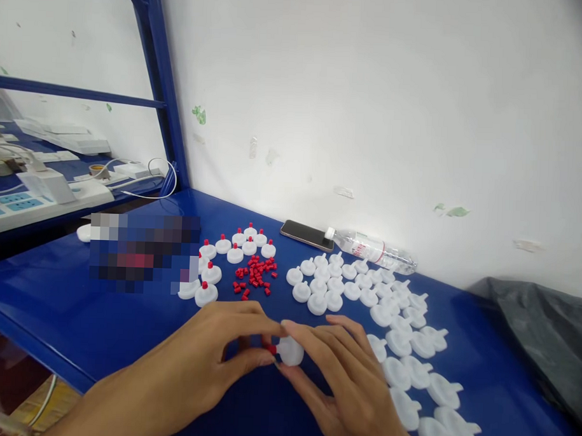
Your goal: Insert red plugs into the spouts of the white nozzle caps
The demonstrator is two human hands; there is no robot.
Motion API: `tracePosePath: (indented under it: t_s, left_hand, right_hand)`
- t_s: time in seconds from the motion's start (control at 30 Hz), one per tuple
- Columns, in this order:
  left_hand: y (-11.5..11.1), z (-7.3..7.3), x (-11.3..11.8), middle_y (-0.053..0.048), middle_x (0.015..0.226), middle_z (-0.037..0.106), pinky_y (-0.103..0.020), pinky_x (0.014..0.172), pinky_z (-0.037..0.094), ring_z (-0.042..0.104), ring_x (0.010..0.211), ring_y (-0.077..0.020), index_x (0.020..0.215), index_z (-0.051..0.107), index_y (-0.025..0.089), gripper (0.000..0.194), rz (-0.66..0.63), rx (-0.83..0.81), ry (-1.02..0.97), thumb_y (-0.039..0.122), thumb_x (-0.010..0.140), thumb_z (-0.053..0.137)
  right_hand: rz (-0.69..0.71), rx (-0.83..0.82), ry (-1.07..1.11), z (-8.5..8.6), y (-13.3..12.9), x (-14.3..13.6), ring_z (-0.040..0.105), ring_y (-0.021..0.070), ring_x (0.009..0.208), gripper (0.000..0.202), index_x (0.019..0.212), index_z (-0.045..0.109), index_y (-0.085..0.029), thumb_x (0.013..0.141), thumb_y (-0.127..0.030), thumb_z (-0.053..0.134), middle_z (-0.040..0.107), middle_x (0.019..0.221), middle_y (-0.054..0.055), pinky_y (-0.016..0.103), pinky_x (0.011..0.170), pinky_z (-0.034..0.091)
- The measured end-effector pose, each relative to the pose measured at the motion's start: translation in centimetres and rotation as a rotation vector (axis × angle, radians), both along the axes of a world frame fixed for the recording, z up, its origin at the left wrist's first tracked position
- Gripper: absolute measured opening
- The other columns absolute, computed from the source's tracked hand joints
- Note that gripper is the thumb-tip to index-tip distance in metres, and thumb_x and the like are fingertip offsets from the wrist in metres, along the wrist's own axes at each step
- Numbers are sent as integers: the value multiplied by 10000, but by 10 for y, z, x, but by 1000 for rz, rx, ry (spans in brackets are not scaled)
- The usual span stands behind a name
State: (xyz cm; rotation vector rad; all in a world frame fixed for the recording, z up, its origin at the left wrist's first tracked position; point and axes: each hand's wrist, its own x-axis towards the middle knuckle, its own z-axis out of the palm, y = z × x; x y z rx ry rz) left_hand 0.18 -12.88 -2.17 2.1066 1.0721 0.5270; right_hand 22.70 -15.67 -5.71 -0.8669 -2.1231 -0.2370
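Near the table's front, my right hand grips a round white cap with a nozzle, its fingers closed round the sides. My left hand pinches a small red tip at the end of that cap's nozzle. Beyond my hands lies a loose pile of small red tips. White caps with red tips on them stand behind and left of the pile. Many white caps with bare nozzles are spread to the right, some partly hidden behind my right hand.
The blue table meets a white wall. A phone and a clear bottle lying down are at the back. Dark plastic sheeting lies at the right. A blue rack with power strips stands left; a pixelated patch covers the table's left part.
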Motion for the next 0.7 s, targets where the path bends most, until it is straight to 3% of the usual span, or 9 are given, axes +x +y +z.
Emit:
tracePosePath:
  t_s: [0.13,0.2,0.33,0.5,0.57,0.7]
  left_hand:
    - [-3,15,-1,29,1051,709,-207,642,483,607,769,-117,1377,571,357,694,126,-365,-59,496,744,816]
    - [-4,18,0,11,1134,704,-216,671,498,617,799,-121,1396,555,348,789,55,-511,-102,456,677,864]
    - [-4,18,6,-13,1077,749,-227,713,507,659,894,-159,1135,723,243,521,-126,-661,-323,333,640,859]
    - [-7,19,14,-6,873,777,-176,549,396,659,774,-126,930,789,186,262,-229,-695,-395,269,682,776]
    - [-10,18,15,1,866,783,-169,529,384,679,779,-132,945,786,186,278,-196,-686,-395,235,672,764]
    - [-19,11,13,4,958,798,-173,539,429,707,812,-156,1104,729,213,491,-9,-616,-353,174,617,780]
  right_hand:
    - [31,105,12,7,-5,3,691,115,806,239,1193,636,-179,959,-139,664,783,1114,19,357,977,454]
    - [44,151,-11,8,-8,5,677,101,747,204,1145,664,-212,949,-155,678,773,1149,0,346,943,470]
    - [21,233,-33,4,-11,7,638,80,643,227,1136,706,-285,924,-204,714,792,1069,-42,286,848,502]
    - [-48,224,-94,1,-14,10,652,87,645,387,1291,657,-353,929,-224,700,806,970,-64,254,853,530]
    - [-67,228,-105,2,-17,9,659,92,645,404,1317,640,-365,939,-228,683,806,961,-64,256,847,539]
    - [-106,184,-114,6,-23,7,672,118,632,430,1315,624,-397,927,-227,700,803,951,-70,291,794,564]
